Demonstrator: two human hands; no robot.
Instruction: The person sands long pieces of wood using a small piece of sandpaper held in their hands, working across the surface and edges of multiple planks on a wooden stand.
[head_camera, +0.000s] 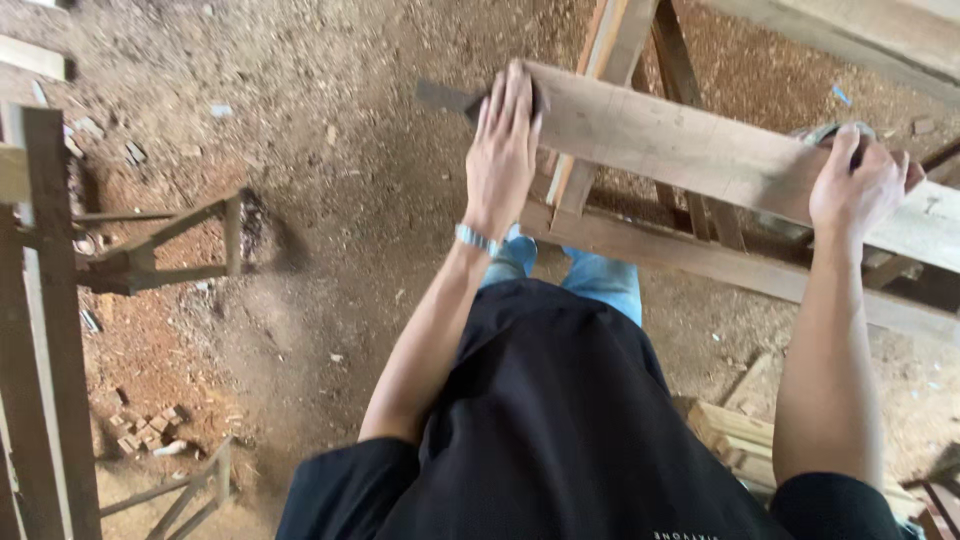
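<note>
1. 2 hands are on 1 plank (700, 155); your left hand (503, 150) lies flat on its near-left end, fingers straight and together, palm pressing down rather than clenched; a watch (476, 239) sits on that wrist.
2. Your right hand (858, 185) is at the plank's right part, fingers curled over the far edge, thumb on the near face; it is grasping the plank; something grey shows just behind the fingers, too hidden to tell what it is.
3. The plank runs from upper left, at your left fingertips, down to the right edge of view; it lies across a wooden frame (610, 60), with a lower rail (700, 262) running beneath it, roughly parallel.
4. A dark flat piece (445, 97) sticks out to the left from under your left fingertips; you cannot tell what it is.
5. Below, the sawdust-covered floor (330, 170) spreads out; a small wooden trestle (170, 250) stands well apart on the left; stacked offcuts (735, 435) lie near your right elbow; your blue trousers (605, 280) show between your arms.
</note>
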